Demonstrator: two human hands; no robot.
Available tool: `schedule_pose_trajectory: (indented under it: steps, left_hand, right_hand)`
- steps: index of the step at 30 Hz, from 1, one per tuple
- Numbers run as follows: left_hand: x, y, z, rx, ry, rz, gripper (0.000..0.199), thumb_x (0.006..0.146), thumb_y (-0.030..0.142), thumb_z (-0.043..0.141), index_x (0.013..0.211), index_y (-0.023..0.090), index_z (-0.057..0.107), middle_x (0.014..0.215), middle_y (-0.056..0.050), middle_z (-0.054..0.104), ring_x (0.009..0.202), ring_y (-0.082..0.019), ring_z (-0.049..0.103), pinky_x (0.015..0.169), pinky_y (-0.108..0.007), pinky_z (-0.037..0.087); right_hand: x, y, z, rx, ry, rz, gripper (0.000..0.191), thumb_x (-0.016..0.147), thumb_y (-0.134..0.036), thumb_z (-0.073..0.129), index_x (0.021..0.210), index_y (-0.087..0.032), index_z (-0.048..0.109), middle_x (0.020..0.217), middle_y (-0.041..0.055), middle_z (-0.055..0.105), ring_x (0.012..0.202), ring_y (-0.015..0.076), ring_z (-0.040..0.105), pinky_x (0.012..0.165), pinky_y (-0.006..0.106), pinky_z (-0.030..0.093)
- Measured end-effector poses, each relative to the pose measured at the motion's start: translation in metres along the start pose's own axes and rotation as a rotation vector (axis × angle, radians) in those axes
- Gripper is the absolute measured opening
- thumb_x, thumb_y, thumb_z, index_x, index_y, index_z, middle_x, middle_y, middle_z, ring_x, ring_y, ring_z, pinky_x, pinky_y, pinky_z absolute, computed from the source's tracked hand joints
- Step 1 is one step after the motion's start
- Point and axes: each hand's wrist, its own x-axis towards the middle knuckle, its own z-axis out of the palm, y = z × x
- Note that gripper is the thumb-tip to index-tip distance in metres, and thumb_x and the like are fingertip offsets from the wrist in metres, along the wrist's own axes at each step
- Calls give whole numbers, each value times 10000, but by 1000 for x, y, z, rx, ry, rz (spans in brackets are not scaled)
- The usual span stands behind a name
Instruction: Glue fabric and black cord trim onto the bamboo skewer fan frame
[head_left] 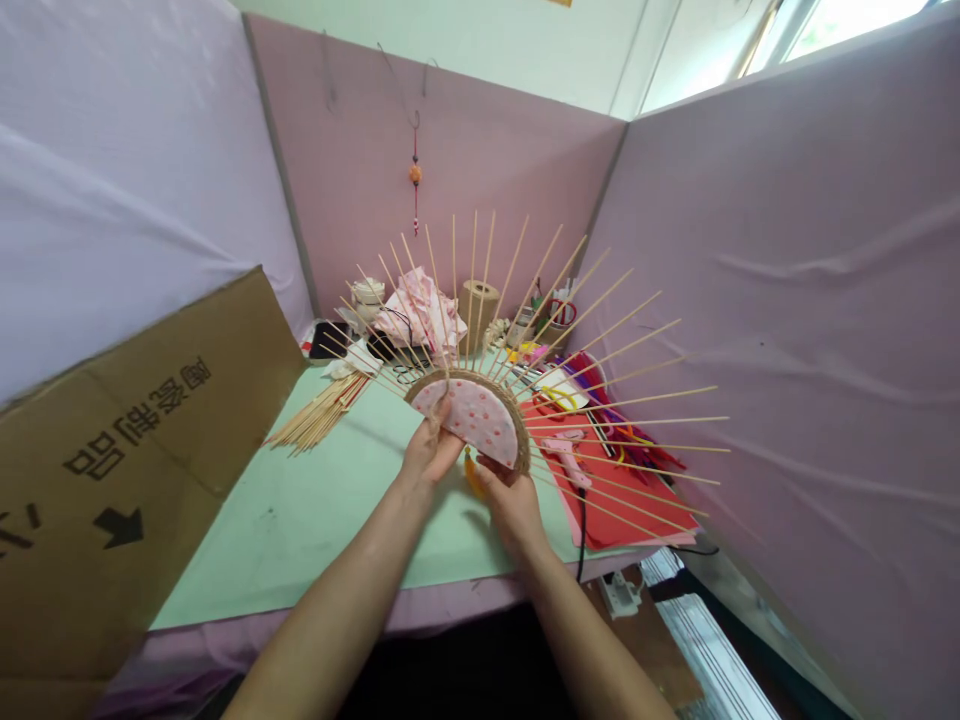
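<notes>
A half-round piece covered in pink spotted cloth, edged with brown twine, is held up above the table. Thin wooden sticks fan out from its curved rim. My left hand grips its left end, thumb on the cloth near a strand of twine. At the lower right end, my right hand has its fingers around the edge. A small yellow thing shows between the hands.
A bundle of sticks lies left on the green tabletop. Right are red sheets with a pink glue gun. Behind stand a twine spool and crumpled pink cloth. A cardboard panel leans at left.
</notes>
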Motion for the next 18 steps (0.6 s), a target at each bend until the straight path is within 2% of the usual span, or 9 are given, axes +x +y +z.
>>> schedule_pose_trajectory:
  steps: [3,6,9,12,15,18]
  left_hand:
    - [1,3,-3,-4,22,-30,215,810,164,681,1025,159,678,993,-64,742,1009,-199,669,1044,-390,447]
    - [2,4,-3,-1,65,-32,271,838,174,649,1108,179,657,1001,-66,743,1058,-210,660,1031,-395,460]
    - [3,5,-3,-2,115,-6,257,882,160,581,1124,206,654,1007,-52,747,1082,-195,654,999,-357,491]
    - [4,5,-3,-10,122,18,238,880,151,582,1093,212,669,1039,-46,743,1131,-193,632,1018,-346,480]
    - [4,4,-3,-4,96,12,259,860,165,619,1111,210,667,1084,-51,734,1172,-197,610,1067,-353,435]
    - [4,3,-2,-3,89,-12,300,839,165,646,1136,209,657,1093,-57,733,1175,-200,608,1090,-374,408]
  right_hand:
    - [-13,-6,-19,-240,-112,8,303,725,-330,707,988,-181,672,956,78,731,861,206,682,766,329,557]
    - [-17,-14,-44,-654,-140,-130,181,820,-331,595,886,-184,677,844,69,715,751,197,649,741,339,527]
    - [-7,-24,-74,-1091,-43,-287,227,887,-318,496,879,-179,675,894,110,699,872,252,622,846,398,479]
    - [11,-29,-105,-1407,127,-330,272,883,-305,503,1036,-138,654,1068,180,651,1007,317,567,906,446,431]
    - [29,-26,-129,-1517,260,-244,371,844,-378,575,1082,-97,620,1084,223,619,1014,344,551,893,451,418]
    - [43,-18,-138,-1309,306,-144,348,721,-448,701,879,-146,628,926,190,648,926,333,581,853,436,427]
